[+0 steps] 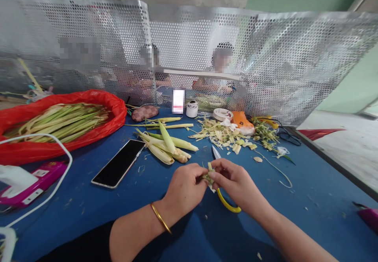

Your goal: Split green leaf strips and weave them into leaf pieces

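Note:
Close together in the middle of the table, both hands pinch a small folded piece of pale green leaf strips [209, 174]. My left hand [186, 189], with a gold bangle at the wrist, grips it from the left, fingers closed. From the other side, my right hand [236, 179] holds it between thumb and fingers. Its finer shape is partly hidden by the fingertips. Scissors with a yellow handle [226, 205] lie beneath the right hand, which covers their middle. Beyond the left hand rests a bunch of pale corn husks [168, 144].
A red plastic bag [118, 106] of long leaf strips [71, 118], a phone [119, 163] and a purple power strip [49, 179] with a white cable are left. Leaf scraps [217, 134] and a tape roll [223, 114] lie ahead, before a perforated metal screen [191, 30]; people sit behind it.

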Demonstrator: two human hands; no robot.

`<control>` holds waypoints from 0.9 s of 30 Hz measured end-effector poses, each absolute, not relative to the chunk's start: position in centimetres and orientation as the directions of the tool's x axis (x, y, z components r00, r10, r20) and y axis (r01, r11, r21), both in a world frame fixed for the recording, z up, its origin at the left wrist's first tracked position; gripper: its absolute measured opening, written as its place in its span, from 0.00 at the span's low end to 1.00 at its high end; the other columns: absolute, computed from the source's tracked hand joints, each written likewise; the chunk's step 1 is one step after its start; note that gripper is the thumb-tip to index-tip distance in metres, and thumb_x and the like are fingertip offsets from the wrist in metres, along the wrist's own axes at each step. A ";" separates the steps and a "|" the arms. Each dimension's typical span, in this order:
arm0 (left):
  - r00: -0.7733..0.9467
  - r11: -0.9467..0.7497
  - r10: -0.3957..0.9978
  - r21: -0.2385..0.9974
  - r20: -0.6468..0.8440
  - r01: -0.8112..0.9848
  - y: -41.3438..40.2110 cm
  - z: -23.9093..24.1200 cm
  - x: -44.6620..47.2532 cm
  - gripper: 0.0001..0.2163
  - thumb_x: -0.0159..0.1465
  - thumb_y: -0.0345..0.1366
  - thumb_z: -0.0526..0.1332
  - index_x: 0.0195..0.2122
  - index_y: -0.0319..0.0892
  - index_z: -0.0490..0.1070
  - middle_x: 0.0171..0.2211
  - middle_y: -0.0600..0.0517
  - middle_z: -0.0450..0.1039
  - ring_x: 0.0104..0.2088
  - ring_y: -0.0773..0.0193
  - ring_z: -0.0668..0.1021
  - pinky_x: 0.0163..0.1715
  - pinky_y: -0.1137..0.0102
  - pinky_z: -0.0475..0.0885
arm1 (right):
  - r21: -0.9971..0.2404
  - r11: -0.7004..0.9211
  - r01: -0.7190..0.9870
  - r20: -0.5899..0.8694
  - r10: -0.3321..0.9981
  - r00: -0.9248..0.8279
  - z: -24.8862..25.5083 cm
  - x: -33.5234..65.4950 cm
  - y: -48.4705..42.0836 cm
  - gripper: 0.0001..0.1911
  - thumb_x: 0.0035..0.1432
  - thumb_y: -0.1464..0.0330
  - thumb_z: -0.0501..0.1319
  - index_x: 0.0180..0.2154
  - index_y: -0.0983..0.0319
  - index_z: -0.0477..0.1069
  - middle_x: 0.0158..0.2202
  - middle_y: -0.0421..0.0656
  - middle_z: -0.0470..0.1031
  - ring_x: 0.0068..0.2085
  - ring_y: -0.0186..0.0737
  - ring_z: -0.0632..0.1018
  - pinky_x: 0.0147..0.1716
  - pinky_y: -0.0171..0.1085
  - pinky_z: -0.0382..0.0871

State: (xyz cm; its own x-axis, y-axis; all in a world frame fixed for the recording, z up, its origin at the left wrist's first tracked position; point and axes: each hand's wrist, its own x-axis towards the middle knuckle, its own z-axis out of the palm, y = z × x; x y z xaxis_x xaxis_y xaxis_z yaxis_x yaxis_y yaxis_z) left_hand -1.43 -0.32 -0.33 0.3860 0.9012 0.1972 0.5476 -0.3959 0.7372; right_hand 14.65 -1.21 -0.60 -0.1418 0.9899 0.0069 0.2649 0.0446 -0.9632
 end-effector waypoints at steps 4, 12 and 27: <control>0.454 -0.423 0.875 0.725 0.170 0.543 -0.4 -0.5 -1.4 0.08 0.57 0.29 0.57 0.23 0.41 0.73 0.23 0.55 0.68 0.26 0.68 0.69 0.26 0.74 0.58 | -0.925 0.060 0.376 0.028 0.995 -0.091 -0.1 15.1 -1.2 0.13 0.53 0.57 0.60 0.27 0.61 0.69 0.22 0.38 0.68 0.24 0.35 0.69 0.24 0.34 0.63; 0.649 -0.345 0.761 0.853 0.009 0.393 -0.4 0.5 -1.5 0.06 0.52 0.27 0.60 0.19 0.39 0.67 0.21 0.57 0.65 0.25 0.71 0.67 0.26 0.75 0.58 | -0.850 0.215 0.480 0.255 0.967 0.017 -0.5 15.0 -1.1 0.13 0.57 0.62 0.57 0.23 0.61 0.65 0.23 0.37 0.65 0.26 0.34 0.66 0.25 0.32 0.60; 0.657 0.271 0.671 0.938 -0.344 0.216 -0.7 -0.1 -1.1 0.13 0.53 0.43 0.64 0.20 0.39 0.69 0.16 0.56 0.67 0.20 0.68 0.71 0.27 0.71 0.68 | -0.775 0.281 0.566 0.284 0.955 -0.086 -0.8 14.2 -1.6 0.10 0.61 0.65 0.54 0.28 0.59 0.66 0.20 0.34 0.64 0.22 0.31 0.64 0.23 0.30 0.58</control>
State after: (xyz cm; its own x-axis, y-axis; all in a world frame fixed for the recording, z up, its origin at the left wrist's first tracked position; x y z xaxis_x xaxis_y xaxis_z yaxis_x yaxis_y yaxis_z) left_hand -1.11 -0.67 -0.06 0.6570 0.6706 -0.3445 0.2156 0.2707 0.9382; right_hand 14.22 -1.62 -0.84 -0.0856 0.9549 0.2843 0.5663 0.2814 -0.7747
